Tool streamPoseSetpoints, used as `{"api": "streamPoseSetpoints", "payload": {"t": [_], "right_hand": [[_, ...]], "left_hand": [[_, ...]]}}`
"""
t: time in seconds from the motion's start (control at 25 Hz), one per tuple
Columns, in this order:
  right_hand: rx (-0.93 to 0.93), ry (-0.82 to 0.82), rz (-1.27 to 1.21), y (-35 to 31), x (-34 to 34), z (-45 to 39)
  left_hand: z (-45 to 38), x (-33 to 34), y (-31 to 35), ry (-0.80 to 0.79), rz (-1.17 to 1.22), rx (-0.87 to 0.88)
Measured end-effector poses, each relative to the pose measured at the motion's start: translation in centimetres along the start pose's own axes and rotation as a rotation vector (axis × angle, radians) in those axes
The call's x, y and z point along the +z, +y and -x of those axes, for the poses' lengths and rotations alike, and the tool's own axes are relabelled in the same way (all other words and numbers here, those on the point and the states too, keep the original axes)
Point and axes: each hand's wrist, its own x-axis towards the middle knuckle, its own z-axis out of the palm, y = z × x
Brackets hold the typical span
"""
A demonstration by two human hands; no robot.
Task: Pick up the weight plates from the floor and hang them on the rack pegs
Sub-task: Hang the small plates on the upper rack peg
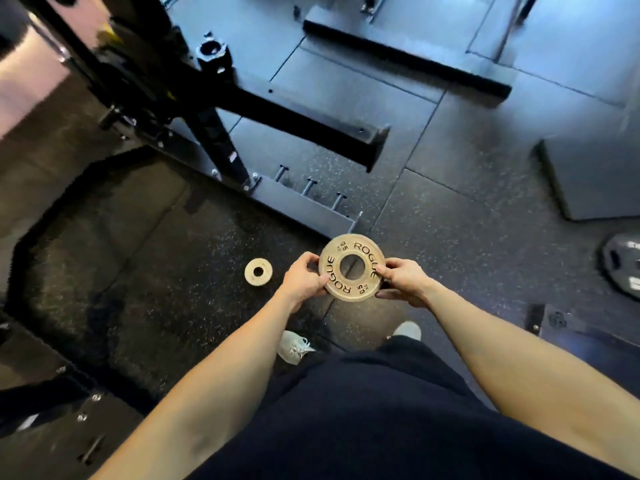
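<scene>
I see both hands holding a round tan metal weight plate marked ROGUE (351,267) flat above the black speckled rubber floor (450,244): my left hand (303,280) pinches its left rim, my right hand (403,280) its right rim. A smaller tan plate (258,270) lies on the floor just left. The black steel rack (214,133), with short pegs (308,187), stands beyond.

1. Both bare arms reach out forward and down, with the elbows a little bent.
2. The left hand (302,279) pinches the left edge of a round tan metal weight plate with a hole in the middle (352,267), thumb on top.
3. The right hand (404,280) pinches the right edge, thumb on top and fingers curled underneath.
4. The two hands are level and close together.
</scene>
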Motion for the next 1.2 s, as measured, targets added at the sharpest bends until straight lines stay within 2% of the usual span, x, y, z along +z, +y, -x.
{"api": "streamPoseSetpoints", "payload": {"t": [0.32, 0.56, 0.84, 1.2], "right_hand": [[-0.076, 0.140, -0.190, 4.0, -21.3, 2.9], [-0.070, 0.178, -0.272, 1.8, -32.9, 1.3], [-0.055, 0.175, -0.252, -7.7, -41.5, -7.6], [-0.005, 0.185, -0.277, -25.4, -50.4, -20.6]], "left_hand": [[-1.4, 20.9, 8.0, -0.169, -0.143, 0.100], [-4.8, 31.1, 16.0, -0.196, -0.241, 0.125], [-15.6, 36.1, 25.8, -0.191, -0.279, 0.132], [-32.3, 38.5, 42.7, -0.181, -0.339, 0.108]]}}
